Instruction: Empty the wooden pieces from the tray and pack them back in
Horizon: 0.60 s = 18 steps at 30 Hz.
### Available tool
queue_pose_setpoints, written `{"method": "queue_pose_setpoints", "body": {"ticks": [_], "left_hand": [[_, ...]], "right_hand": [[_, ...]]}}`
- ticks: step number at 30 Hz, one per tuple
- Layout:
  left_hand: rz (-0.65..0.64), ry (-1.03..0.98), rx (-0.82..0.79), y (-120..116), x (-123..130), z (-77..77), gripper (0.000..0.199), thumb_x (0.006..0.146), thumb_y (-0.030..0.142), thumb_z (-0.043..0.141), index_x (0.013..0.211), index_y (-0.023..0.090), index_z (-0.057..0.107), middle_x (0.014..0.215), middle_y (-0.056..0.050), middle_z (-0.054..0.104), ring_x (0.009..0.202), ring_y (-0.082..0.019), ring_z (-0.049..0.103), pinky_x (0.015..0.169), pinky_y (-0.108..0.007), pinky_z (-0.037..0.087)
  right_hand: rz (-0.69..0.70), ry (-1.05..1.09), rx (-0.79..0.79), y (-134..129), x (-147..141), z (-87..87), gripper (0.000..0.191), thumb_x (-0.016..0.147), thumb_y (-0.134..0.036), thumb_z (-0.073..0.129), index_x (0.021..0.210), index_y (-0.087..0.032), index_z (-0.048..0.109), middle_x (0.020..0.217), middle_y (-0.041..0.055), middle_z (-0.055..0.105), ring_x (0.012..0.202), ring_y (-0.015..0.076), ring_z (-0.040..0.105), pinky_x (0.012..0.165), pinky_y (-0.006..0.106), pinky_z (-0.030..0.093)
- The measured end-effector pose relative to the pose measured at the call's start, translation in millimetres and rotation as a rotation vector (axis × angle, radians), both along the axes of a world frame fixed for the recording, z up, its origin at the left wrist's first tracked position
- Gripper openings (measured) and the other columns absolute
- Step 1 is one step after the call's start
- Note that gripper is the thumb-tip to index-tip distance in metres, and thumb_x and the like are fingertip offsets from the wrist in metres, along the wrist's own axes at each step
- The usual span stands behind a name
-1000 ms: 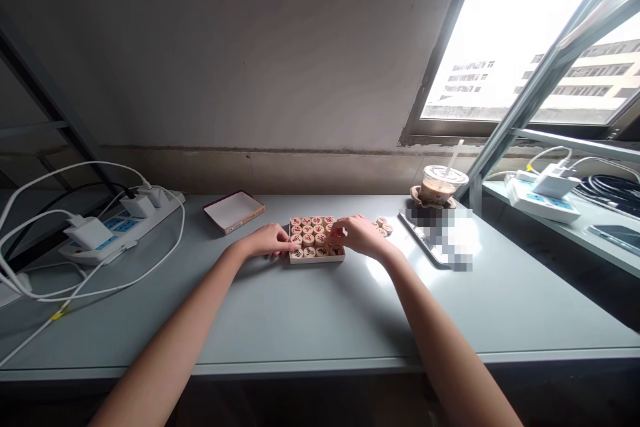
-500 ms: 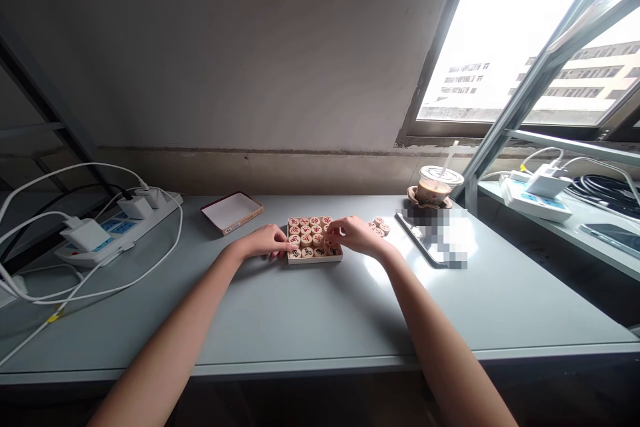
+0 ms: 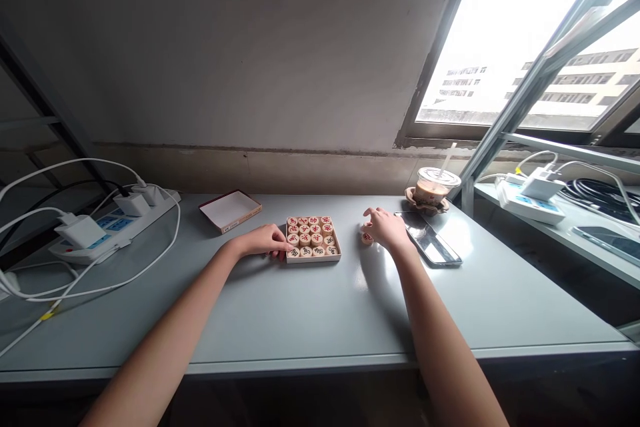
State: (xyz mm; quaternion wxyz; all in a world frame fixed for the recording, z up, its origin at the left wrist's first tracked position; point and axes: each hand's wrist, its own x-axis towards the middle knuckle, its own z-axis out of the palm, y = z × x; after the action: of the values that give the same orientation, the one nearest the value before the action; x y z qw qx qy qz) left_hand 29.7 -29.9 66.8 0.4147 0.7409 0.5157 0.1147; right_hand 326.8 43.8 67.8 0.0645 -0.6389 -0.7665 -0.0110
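Observation:
A shallow box (image 3: pixel 315 261) of round wooden Chinese chess pieces (image 3: pixel 305 239) lies on the table, its pieces set in rows, some with red characters and some with black. At its left side my left hand (image 3: pixel 265 240) grips the box wall, thumb on top by the near left corner. To the right of the box, my right hand (image 3: pixel 385 228) hovers over a few loose pieces, its fingers bent and apart. One loose chess piece (image 3: pixel 367 239) with a red character shows beneath the fingers; the hand hides the others.
The box lid (image 3: pixel 231 210) lies upturned behind my left hand. A phone (image 3: pixel 434 243) rests right of my right hand, with an iced drink cup (image 3: pixel 434 188) in a cardboard holder behind it. A power strip (image 3: pixel 117 223) with looping white cables occupies the left side.
My right hand has moved right, from the box to the loose pieces. A piece now shows at the box's right side, where that hand was. My left hand stays on the box.

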Motion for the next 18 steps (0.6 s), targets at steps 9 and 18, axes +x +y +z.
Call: {"method": "queue_pose_setpoints", "body": {"ticks": [9, 18], "left_hand": [[0.023, -0.005, 0.009, -0.9, 1.2, 0.7, 0.034, 0.073, 0.044, 0.054, 0.063, 0.014, 0.067, 0.061, -0.003, 0.062, 0.055, -0.012, 0.050, 0.051, -0.022, 0.034], [0.038, -0.020, -0.008, -3.2, 2.8, 3.6, 0.034, 0.072, 0.045, 0.054, 0.062, 0.014, 0.065, 0.060, -0.003, 0.061, 0.054, -0.011, 0.048, 0.052, -0.022, 0.034]], "right_hand": [[0.189, 0.189, 0.076, -9.0, -9.5, 13.7, 0.023, 0.081, -0.037, 0.052, 0.090, -0.024, 0.068, 0.096, 0.0069, 0.058, 0.090, 0.0203, 0.055, 0.075, 0.031, 0.041], [0.652, 0.246, -0.034, -32.9, -30.4, 24.2, 0.016, 0.076, -0.038, 0.059, 0.089, -0.032, 0.065, 0.087, -0.0016, 0.059, 0.081, 0.0151, 0.054, 0.076, 0.028, 0.039]]}}
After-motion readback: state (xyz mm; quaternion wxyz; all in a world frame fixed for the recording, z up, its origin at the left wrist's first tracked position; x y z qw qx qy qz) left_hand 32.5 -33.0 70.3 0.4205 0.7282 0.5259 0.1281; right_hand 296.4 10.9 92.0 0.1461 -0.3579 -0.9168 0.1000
